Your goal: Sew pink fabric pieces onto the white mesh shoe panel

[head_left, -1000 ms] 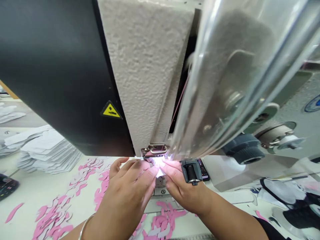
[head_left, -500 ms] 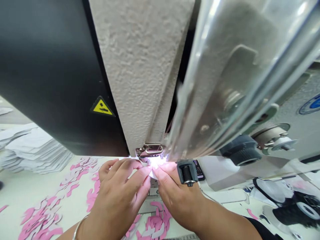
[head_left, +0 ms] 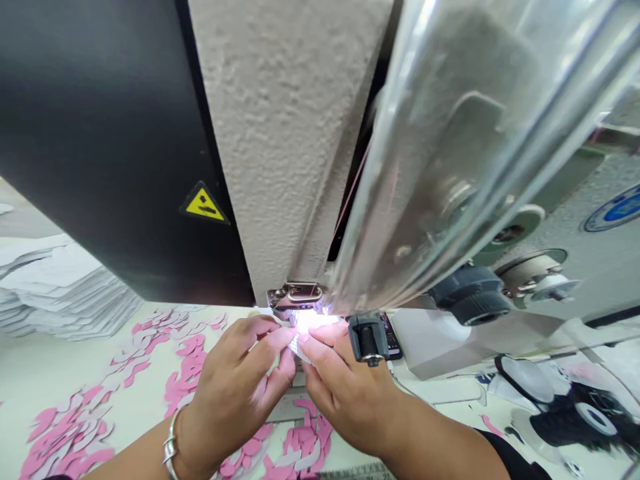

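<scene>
My left hand and my right hand meet beneath the head of a sewing machine. Between their fingertips is a small white textured piece of material, its upper part washed out by the machine's bright lamp. Left thumb and forefinger pinch its left edge, while the right fingers press on its right side. Just above the fingertips is the metal fitting at the bottom of the head. The needle and presser foot cannot be made out in the glare.
Curved pink and white cut pieces lie scattered to the left, with more pink pieces between my forearms. A stack of white sheets stands far left. At right are a phone, a black thread spool and a ruler in front.
More of the white piece now shows between my fingers. My left hand has shifted slightly left and down, and the bracelet on that wrist is more visible. The whole view has shifted a little.
</scene>
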The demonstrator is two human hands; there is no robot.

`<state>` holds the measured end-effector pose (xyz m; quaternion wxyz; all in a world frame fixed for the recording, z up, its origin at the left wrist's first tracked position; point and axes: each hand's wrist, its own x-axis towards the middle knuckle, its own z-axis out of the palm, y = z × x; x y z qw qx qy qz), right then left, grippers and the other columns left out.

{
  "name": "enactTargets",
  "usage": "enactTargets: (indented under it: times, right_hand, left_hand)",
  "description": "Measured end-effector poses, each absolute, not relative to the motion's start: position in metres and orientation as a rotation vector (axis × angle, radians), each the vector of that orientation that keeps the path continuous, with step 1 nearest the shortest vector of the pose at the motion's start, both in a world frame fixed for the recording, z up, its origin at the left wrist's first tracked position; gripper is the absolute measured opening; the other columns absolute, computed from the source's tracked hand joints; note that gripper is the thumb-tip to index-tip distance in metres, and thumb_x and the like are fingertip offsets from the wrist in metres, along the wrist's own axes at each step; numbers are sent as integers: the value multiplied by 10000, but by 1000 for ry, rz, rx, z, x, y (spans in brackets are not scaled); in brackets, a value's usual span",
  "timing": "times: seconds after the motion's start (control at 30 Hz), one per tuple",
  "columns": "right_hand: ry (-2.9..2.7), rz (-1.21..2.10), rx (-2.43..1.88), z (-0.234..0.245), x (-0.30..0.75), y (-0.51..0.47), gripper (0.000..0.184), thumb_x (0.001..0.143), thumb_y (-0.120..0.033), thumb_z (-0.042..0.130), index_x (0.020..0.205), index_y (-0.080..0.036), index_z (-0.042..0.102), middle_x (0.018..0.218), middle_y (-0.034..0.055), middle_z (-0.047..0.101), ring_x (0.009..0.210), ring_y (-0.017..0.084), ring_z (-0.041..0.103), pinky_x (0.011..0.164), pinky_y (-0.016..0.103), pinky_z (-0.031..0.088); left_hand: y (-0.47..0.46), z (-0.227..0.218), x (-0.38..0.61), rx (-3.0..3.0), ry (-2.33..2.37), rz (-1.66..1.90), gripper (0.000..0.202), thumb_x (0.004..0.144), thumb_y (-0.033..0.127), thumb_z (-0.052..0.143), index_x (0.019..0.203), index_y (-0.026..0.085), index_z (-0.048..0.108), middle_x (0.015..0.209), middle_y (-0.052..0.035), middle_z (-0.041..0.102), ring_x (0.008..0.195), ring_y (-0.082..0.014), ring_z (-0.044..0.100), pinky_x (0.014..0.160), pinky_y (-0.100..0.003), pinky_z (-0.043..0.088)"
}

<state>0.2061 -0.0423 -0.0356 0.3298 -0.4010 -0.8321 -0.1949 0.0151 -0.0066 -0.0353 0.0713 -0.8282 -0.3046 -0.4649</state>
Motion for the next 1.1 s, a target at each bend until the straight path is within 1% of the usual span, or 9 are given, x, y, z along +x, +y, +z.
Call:
enactTargets:
  times: [0.13, 0.33, 0.53, 0.63, 0.8, 0.9, 0.97, 1.03, 1.1]
  right_hand:
    - [-2167, -382, -1084, -20, 217, -38, 257, 880, -253, 619, 1132, -210, 640, 1046, 63, 710, 962, 235, 640, 865, 396, 484]
    - [-2155, -429, -976, -28, 216, -31, 311, 907, -200, 554, 1209, -225, 625, 1175, 78, 681, 1055, 222, 633, 932, 373, 487]
    - [-2133, -563, -1027, -38, 207, -37, 261, 888, -225, 587, 1128, -275, 677, 1121, 68, 690, 1118, 256, 591, 1000, 431, 463]
    - [-2119, -576, -1032, -40, 205, -38, 269, 878, -229, 597, 1127, -282, 686, 1089, 68, 696, 1119, 267, 587, 1014, 456, 458]
    - [-2089, -502, -1025, -46, 207, -31, 296, 913, -250, 561, 1192, -265, 659, 1190, 78, 666, 1113, 253, 600, 1015, 436, 474]
    - [-2074, -447, -1017, -47, 207, -27, 321, 929, -236, 539, 1237, -235, 628, 1249, 92, 640, 1097, 245, 614, 1015, 420, 484]
    - [-2071, -426, -1032, -46, 208, -26, 327, 929, -225, 536, 1245, -201, 617, 1244, 104, 641, 1078, 242, 621, 1011, 416, 485]
    - [-2093, -408, -1052, -43, 208, -26, 307, 924, -228, 540, 1215, -182, 627, 1218, 102, 650, 1066, 234, 619, 1008, 403, 480]
    - [-2136, -399, -1058, -41, 209, -26, 275, 920, -254, 547, 1173, -205, 643, 1216, 83, 649, 1088, 231, 601, 1027, 400, 456]
  left_hand:
    - [-6, -37, 14, -2522, -906, -1404, 281, 848, 23, 633, 1091, 158, 596, 1004, -86, 596, 968, -217, 574, 864, -367, 485]
    - [-6, -37, 12, -2517, -932, -1401, 277, 862, 47, 616, 1111, 169, 607, 1041, -96, 601, 985, -225, 578, 866, -373, 485]
    - [0, -38, 8, -2555, -958, -1423, 238, 892, 94, 592, 1097, 212, 611, 1067, -65, 605, 955, -185, 581, 856, -313, 488]
    - [3, -40, 7, -2581, -962, -1473, 217, 901, 113, 579, 1084, 226, 609, 1064, -47, 595, 948, -171, 582, 860, -291, 495]
    - [7, -46, 8, -2562, -1010, -1521, 156, 909, 157, 573, 1048, 221, 605, 1048, -36, 595, 955, -166, 582, 873, -263, 505]
    - [9, -49, 8, -2526, -1042, -1501, 157, 916, 188, 564, 1067, 217, 597, 1047, -38, 594, 977, -174, 578, 896, -267, 501]
    - [9, -49, 9, -2523, -1072, -1485, 159, 923, 222, 555, 1077, 217, 594, 1037, -39, 587, 972, -182, 577, 888, -278, 501]
    - [10, -49, 9, -2541, -1103, -1473, 165, 933, 267, 533, 1079, 220, 594, 1032, -43, 579, 979, -196, 574, 873, -296, 498]
    - [9, -50, 9, -2568, -1158, -1458, 189, 939, 311, 510, 1085, 224, 593, 1048, -50, 579, 1012, -218, 564, 872, -326, 487]
